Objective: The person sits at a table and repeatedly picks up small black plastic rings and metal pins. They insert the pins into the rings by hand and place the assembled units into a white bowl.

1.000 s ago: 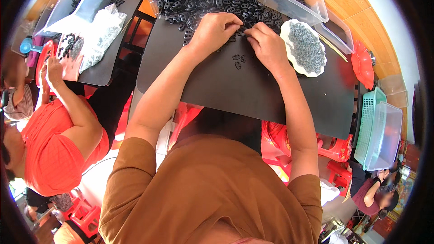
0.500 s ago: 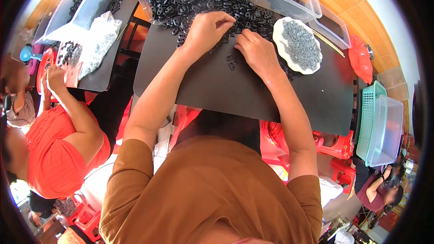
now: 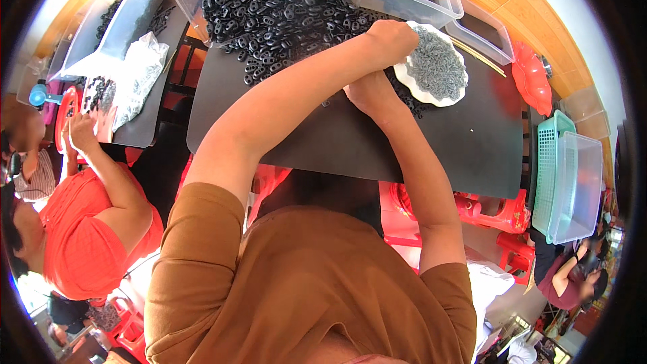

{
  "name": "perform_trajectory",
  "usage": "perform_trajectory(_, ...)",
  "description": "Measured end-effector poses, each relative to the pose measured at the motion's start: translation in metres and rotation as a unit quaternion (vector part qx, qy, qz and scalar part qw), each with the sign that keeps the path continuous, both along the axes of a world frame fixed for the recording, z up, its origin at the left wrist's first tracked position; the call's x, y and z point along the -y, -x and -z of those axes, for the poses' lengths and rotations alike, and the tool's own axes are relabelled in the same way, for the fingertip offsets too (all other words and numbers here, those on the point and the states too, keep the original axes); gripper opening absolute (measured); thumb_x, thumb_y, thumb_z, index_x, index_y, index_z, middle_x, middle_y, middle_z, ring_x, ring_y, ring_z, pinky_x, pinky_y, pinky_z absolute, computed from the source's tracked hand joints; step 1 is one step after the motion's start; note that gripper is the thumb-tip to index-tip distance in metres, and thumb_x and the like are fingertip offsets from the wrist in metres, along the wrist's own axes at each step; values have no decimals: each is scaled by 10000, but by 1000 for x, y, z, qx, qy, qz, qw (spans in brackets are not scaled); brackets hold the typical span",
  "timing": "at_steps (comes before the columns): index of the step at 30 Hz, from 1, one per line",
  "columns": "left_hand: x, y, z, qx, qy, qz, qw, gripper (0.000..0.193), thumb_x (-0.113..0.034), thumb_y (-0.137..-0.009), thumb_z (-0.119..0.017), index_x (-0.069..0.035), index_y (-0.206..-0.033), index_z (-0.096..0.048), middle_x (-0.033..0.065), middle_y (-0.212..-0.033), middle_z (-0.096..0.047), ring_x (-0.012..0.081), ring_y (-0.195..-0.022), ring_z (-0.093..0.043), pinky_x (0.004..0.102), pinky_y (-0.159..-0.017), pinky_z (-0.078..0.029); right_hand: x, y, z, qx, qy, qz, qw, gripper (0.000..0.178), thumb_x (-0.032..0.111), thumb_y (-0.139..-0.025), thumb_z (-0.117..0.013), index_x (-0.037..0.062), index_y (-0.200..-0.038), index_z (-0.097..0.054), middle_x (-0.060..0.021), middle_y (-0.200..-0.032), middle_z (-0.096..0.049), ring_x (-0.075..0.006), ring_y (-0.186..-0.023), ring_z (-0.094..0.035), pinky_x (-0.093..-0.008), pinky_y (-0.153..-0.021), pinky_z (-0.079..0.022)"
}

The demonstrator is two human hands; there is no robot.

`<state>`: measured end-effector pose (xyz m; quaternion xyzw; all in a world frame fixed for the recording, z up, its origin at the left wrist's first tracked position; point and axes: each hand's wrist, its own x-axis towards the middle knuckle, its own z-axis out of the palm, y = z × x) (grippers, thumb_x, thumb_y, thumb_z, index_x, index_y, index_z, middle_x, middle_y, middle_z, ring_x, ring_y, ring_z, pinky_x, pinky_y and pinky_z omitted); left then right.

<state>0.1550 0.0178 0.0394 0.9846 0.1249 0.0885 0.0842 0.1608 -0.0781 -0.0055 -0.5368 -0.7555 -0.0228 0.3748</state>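
Note:
My left hand reaches across to the left rim of a white scalloped dish, which holds a heap of small grey metal pins. Its fingers are curled in and the fingertips are hidden, so I cannot make out what is in them. My right hand lies just below, partly covered by the left wrist; its fingers are hidden. Left of both hands, small black oval pieces with two holes lie in a large pile. More small black pieces are beside the dish.
Everything rests on a dark table. At the back stands a clear plastic bin. Wooden sticks, a red dish and a green basket are to the right. A person in red works at another table on the left.
My left hand has crossed to the right, from the black pile to the dish's rim. My right hand has dropped slightly and is now partly behind the left wrist.

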Motion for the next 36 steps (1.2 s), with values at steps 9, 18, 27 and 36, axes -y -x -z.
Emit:
perform_trajectory(9, 8, -23, 10, -39, -36, -2, 999, 72, -67, -777, -623, -29, -790, -683, 182, -856, -686, 357, -812, -684, 446, -689, -534, 2, -9, 2, 39, -4, 48, 998, 201, -20, -804, -593, -22, -995, -533, -202, -944, -569, -375, -923, -564, -451, -801, -451)
perform_trajectory(18, -7, -20, 12, 51, 159, 64, 984, 26, -36, -772, -644, -36, -787, -664, 125, -772, -683, 300, -776, -669, 406, -725, -521, 1, -10, 3, 13, 50, 44, 998, 291, -23, -778, -617, -26, -1058, -540, -242, -977, -589, -432, -923, -590, -489, -756, -472)
perform_trajectory(27, -11, 18, -13, 225, 246, 68, 940, 200, -79, -797, -657, -86, -972, -752, 93, -784, -705, 214, -755, -679, 337, -732, -542, -3, -1, -20, -40, 44, 32, 998, 178, 4, -807, -631, -26, -982, -612, -205, -850, -651, -380, -764, -631, -443, -689, -501)
perform_trajectory(36, -15, 104, -15, 291, 589, -58, 751, 202, -131, -931, -653, -5, -1086, -681, -12, -873, -642, 57, -758, -582, 204, -711, -500, -2, -17, -28, -360, 156, 65, 917, 79, 17, -904, -590, 0, -960, -643, -53, -788, -669, -108, -653, -645, -251, -592, -517)
